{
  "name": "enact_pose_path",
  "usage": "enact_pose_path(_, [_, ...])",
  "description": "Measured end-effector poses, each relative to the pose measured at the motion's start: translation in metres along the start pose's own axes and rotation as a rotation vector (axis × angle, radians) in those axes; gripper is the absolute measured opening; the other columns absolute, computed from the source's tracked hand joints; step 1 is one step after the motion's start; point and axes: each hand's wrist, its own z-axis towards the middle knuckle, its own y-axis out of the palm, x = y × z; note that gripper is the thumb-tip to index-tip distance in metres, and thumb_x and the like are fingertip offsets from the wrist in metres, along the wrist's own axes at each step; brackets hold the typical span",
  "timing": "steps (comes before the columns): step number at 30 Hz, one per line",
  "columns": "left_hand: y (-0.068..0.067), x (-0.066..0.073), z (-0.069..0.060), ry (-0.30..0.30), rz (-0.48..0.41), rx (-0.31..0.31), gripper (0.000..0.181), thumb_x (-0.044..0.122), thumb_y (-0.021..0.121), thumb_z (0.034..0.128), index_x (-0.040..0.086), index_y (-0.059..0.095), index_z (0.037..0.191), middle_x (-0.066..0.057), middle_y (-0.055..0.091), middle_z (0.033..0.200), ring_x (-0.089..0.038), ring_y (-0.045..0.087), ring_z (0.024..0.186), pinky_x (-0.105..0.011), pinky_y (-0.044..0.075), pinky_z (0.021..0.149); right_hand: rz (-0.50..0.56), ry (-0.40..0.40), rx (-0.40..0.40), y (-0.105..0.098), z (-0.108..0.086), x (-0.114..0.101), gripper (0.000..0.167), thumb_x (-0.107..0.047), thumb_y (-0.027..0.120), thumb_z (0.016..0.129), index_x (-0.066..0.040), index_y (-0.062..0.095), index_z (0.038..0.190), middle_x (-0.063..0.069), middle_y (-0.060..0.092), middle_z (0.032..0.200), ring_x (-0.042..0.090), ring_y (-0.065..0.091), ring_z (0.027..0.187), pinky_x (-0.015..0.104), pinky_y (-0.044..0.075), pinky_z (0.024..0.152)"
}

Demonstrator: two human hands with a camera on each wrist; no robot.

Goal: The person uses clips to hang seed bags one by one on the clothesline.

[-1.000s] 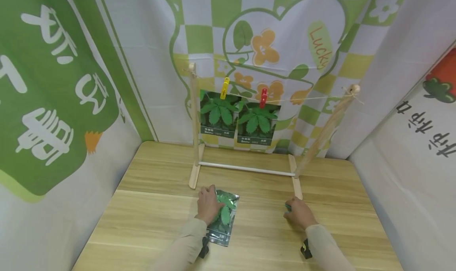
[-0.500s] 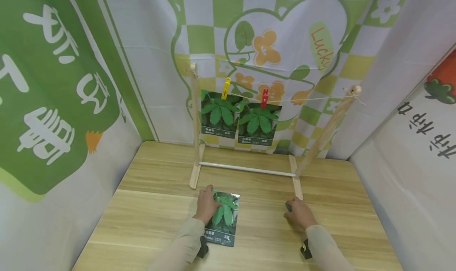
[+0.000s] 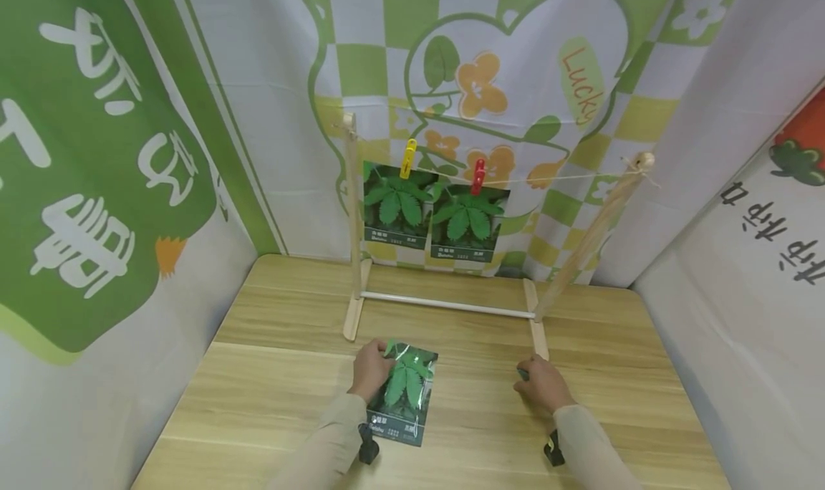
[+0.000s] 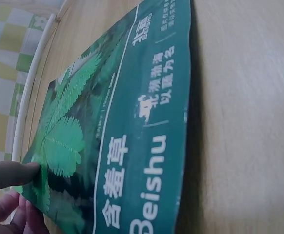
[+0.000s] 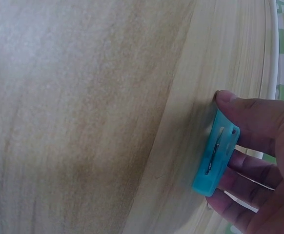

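Note:
My left hand [image 3: 370,370] pinches a green seed packet [image 3: 409,393] by its left edge. In the left wrist view the thumb lies on the printed leaf face, with the other fingers beneath the packet [image 4: 93,126]. The packet is slightly raised and tilted off the table. My right hand [image 3: 546,385] holds a teal clothespin [image 5: 215,158] between thumb and fingers, low over the wood near the stand's right foot. Two similar packets hang on a string behind, the left one [image 3: 396,207] under a yellow clothespin [image 3: 408,159], the right one [image 3: 469,221] under a red clothespin [image 3: 478,177].
A wooden stand has a left post [image 3: 354,210], a leaning right post [image 3: 591,239] and a white crossbar [image 3: 445,304]. The string [image 3: 567,179] runs between the post tops. Printed curtains [image 3: 258,117] enclose the wood-grain table [image 3: 258,404] at the back and sides.
My left hand has shifted slightly left, its thumb withdrawing toward the packet's edge. More of the packet's face and lettering now shows. My right hand stays in place with the teal clothespin.

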Motion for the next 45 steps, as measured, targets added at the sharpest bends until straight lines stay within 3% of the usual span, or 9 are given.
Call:
enact_pose_path(5, [-0.002,-0.001,0.001,-0.002,0.007,-0.021,0.027,0.009,0.076,0.0787,0.001,0.065,0.101,-0.015,0.07,0.095,-0.025,0.065,0.082,-0.037,0.054,0.07,0.015,0.017,-0.006,0.0,0.0,0.001,0.039,-0.017,0.079,0.078,0.004,0.069,0.11,0.013,0.063,0.102,0.028,0.063,0.091,0.048,0.055,0.083])
enact_pose_path(11, [-0.005,0.003,0.002,-0.087,-0.108,-0.101,0.023,0.01,0.073,0.0818,-0.003,0.067,0.1,-0.016,0.07,0.094,-0.022,0.063,0.077,-0.031,0.051,0.063,0.026,0.017,-0.012,-0.002,-0.001,0.001,0.037,-0.016,0.079,0.078,0.003,0.069,0.108,0.014,0.063,0.101,0.029,0.063,0.091,0.049,0.054,0.083])
enact_pose_path(16, [-0.01,0.005,0.0,-0.123,-0.178,-0.13,0.023,0.01,0.072,0.0833,-0.004,0.067,0.1,-0.016,0.071,0.093,-0.021,0.064,0.077,-0.029,0.051,0.063,0.068,0.028,-0.012,-0.003,-0.002,0.0,0.035,-0.014,0.079,0.078,0.003,0.07,0.107,0.015,0.065,0.102,0.031,0.064,0.093,0.05,0.055,0.083])
enact_pose_path(22, [-0.014,0.001,0.002,-0.12,-0.22,-0.139,0.024,0.009,0.072,0.083,-0.005,0.066,0.101,-0.019,0.071,0.095,-0.023,0.065,0.079,-0.032,0.053,0.067,0.113,0.033,-0.003,-0.004,-0.002,-0.001,0.034,-0.015,0.078,0.079,0.002,0.07,0.107,0.016,0.066,0.104,0.033,0.064,0.094,0.051,0.054,0.083])
enact_pose_path(28, [-0.014,-0.005,0.005,-0.122,-0.26,-0.135,0.025,0.008,0.073,0.0815,-0.007,0.067,0.1,-0.02,0.069,0.098,-0.023,0.064,0.082,-0.03,0.051,0.069,0.144,0.036,-0.008,-0.006,-0.002,-0.002,0.027,-0.015,0.078,0.078,-0.001,0.071,0.1,0.01,0.065,0.095,0.024,0.06,0.085,0.045,0.053,0.076])
enact_pose_path(35, [-0.015,-0.004,0.008,-0.183,-0.325,-0.142,0.026,0.009,0.07,0.0839,-0.006,0.068,0.105,-0.022,0.068,0.108,-0.032,0.062,0.1,-0.046,0.051,0.09,0.195,0.061,-0.031,-0.012,-0.002,-0.006,0.029,-0.015,0.076,0.081,-0.001,0.07,0.106,0.011,0.065,0.101,0.026,0.062,0.091,0.048,0.054,0.081])
enact_pose_path(40, [-0.02,-0.001,0.01,-0.23,-0.339,-0.163,0.03,0.014,0.069,0.0863,-0.004,0.065,0.11,-0.019,0.067,0.107,-0.03,0.061,0.099,-0.044,0.05,0.088,0.244,0.089,-0.031,-0.018,-0.001,-0.011,0.037,-0.016,0.075,0.084,0.002,0.066,0.115,0.016,0.066,0.113,0.033,0.064,0.103,0.051,0.054,0.09])
enact_pose_path(45, [-0.025,0.002,0.012,-0.236,-0.364,-0.16,0.034,0.016,0.07,0.086,-0.005,0.063,0.113,-0.018,0.066,0.106,-0.027,0.062,0.096,-0.039,0.051,0.084,0.256,0.051,0.0,-0.022,0.003,-0.014,0.037,-0.015,0.074,0.085,0.003,0.066,0.117,0.018,0.067,0.114,0.032,0.065,0.1,0.049,0.055,0.087])
